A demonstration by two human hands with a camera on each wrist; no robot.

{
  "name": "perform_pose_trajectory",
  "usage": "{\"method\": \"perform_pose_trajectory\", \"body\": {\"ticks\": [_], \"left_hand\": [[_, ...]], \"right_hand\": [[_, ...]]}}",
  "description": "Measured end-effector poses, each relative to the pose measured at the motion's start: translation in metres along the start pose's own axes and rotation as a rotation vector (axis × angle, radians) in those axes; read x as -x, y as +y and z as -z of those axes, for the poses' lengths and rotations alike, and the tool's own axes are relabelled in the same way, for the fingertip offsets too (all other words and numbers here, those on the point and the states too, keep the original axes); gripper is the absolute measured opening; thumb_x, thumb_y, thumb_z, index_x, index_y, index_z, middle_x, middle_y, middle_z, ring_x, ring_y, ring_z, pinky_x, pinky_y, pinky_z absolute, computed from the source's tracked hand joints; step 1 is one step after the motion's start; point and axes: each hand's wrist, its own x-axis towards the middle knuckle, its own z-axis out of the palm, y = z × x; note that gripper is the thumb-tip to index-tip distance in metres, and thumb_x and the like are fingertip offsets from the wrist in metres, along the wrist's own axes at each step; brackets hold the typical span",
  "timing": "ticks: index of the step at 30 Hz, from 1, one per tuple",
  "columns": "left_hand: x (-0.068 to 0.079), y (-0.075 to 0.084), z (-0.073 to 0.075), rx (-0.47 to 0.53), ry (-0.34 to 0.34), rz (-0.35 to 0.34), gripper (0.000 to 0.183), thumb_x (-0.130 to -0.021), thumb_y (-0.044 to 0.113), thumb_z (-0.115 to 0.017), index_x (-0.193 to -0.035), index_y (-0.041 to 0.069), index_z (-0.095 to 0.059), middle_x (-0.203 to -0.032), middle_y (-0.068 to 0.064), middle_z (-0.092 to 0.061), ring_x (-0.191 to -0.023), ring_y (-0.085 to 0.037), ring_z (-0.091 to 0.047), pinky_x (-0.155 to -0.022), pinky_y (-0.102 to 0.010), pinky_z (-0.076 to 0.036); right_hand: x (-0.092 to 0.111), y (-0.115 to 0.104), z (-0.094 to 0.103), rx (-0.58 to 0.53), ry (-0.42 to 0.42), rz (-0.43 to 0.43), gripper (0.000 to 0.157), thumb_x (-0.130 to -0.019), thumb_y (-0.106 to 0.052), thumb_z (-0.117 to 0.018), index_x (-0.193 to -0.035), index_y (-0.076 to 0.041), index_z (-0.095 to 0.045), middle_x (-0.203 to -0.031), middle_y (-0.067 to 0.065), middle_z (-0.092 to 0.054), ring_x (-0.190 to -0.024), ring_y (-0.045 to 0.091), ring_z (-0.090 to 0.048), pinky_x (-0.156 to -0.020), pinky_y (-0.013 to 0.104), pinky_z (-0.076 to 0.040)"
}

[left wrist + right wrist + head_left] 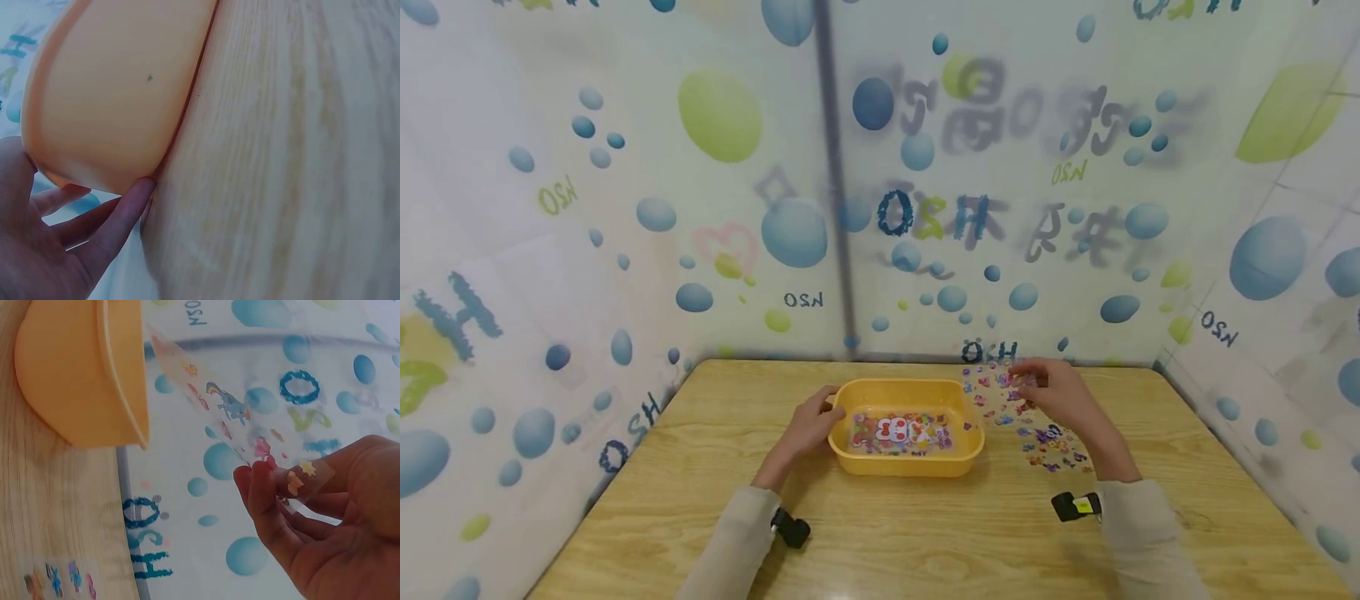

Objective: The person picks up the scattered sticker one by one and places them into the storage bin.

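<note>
My left hand point(808, 423) holds the left end of a yellow plastic basin point(910, 468), thumb at the rim and fingers against its outer wall. The left wrist view shows those fingers point(119, 222) spread along the basin's side. Inside the basin lie colourful sticker sheets point(898, 432), one with a white cartoon character with a red bow. My right hand point(1056, 392) pinches a clear sticker sheet point(228, 409) printed with small cartoon ponies, raised at the basin's right side. Another clear sticker sheet point(1052, 448) lies on the table below that hand.
The wood-grain table point(925, 542) reaches back to a patterned curtain point(895, 317) with blue and green dots, which also stands at both sides. A dark vertical pole point(835, 167) shows at the back. Black wrist cameras sit on both sleeves.
</note>
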Motion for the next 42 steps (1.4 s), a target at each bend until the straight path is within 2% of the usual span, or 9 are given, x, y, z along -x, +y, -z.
{"method": "perform_pose_trajectory", "body": {"ticks": [8, 14, 19, 23, 29, 36, 42], "left_hand": [[0.0, 0.001, 0.001, 0.001, 0.005, 0.009, 0.045, -0.097, 0.02, -0.058, -0.141, 0.015, -0.059, -0.121, -0.022, -0.068, -0.097, -0.029, -0.067, -0.063, -0.035, -0.063], [0.001, 0.001, 0.001, 0.005, 0.004, 0.009, 0.046, -0.096, 0.021, -0.059, -0.142, 0.015, -0.059, -0.123, -0.023, -0.068, -0.099, -0.03, -0.068, -0.063, -0.035, -0.063], [0.002, 0.003, 0.001, 0.008, 0.001, 0.004, 0.046, -0.097, 0.02, -0.058, -0.142, 0.015, -0.058, -0.122, -0.023, -0.068, -0.097, -0.03, -0.068, -0.063, -0.035, -0.063], [0.002, 0.003, 0.001, 0.009, 0.002, 0.001, 0.045, -0.097, 0.019, -0.059, -0.142, 0.014, -0.058, -0.121, -0.023, -0.068, -0.097, -0.029, -0.068, -0.063, -0.035, -0.063], [0.001, 0.001, 0.0, 0.031, -0.008, 0.014, 0.045, -0.097, 0.02, -0.058, -0.142, 0.015, -0.058, -0.122, -0.023, -0.067, -0.095, -0.029, -0.068, -0.06, -0.036, -0.063], [0.001, 0.0, 0.001, 0.036, -0.009, 0.024, 0.046, -0.097, 0.021, -0.058, -0.142, 0.015, -0.058, -0.123, -0.023, -0.067, -0.096, -0.03, -0.068, -0.061, -0.037, -0.064], [0.001, 0.0, 0.001, 0.031, -0.008, 0.03, 0.045, -0.097, 0.021, -0.059, -0.141, 0.015, -0.058, -0.125, -0.024, -0.066, -0.099, -0.031, -0.068, -0.063, -0.038, -0.064]], "right_hand": [[-0.014, -0.017, -0.024, -0.005, -0.05, 0.004, 0.03, -0.099, -0.001, -0.06, -0.128, 0.005, -0.066, -0.109, 0.021, -0.07, -0.077, 0.017, -0.066, -0.064, 0.025, -0.058], [-0.022, -0.026, -0.041, -0.007, -0.085, 0.018, 0.036, -0.099, -0.001, -0.059, -0.133, 0.009, -0.062, -0.107, 0.021, -0.071, -0.08, 0.017, -0.068, -0.07, 0.033, -0.062], [-0.033, -0.035, -0.054, 0.007, -0.116, -0.004, 0.036, -0.099, -0.003, -0.058, -0.133, 0.008, -0.063, -0.109, 0.02, -0.071, -0.081, 0.017, -0.068, -0.073, 0.039, -0.063], [-0.043, -0.043, -0.066, 0.031, -0.167, -0.018, 0.034, -0.099, -0.004, -0.06, -0.131, 0.007, -0.065, -0.107, 0.018, -0.07, -0.078, 0.016, -0.066, -0.071, 0.033, -0.063], [-0.054, -0.055, -0.082, 0.076, -0.238, 0.017, 0.036, -0.096, -0.002, -0.058, -0.13, 0.007, -0.066, -0.095, 0.014, -0.071, -0.069, 0.017, -0.066, -0.061, 0.027, -0.056], [-0.064, -0.067, -0.096, 0.111, -0.27, 0.035, 0.043, -0.087, 0.005, -0.054, -0.128, 0.008, -0.068, -0.126, 0.024, -0.07, -0.072, 0.016, -0.056, -0.061, 0.026, -0.042], [-0.069, -0.07, -0.108, 0.115, -0.3, -0.002, 0.043, -0.088, 0.005, -0.055, -0.128, 0.008, -0.068, -0.129, 0.024, -0.069, -0.083, 0.02, -0.061, -0.063, 0.025, -0.046]]}}
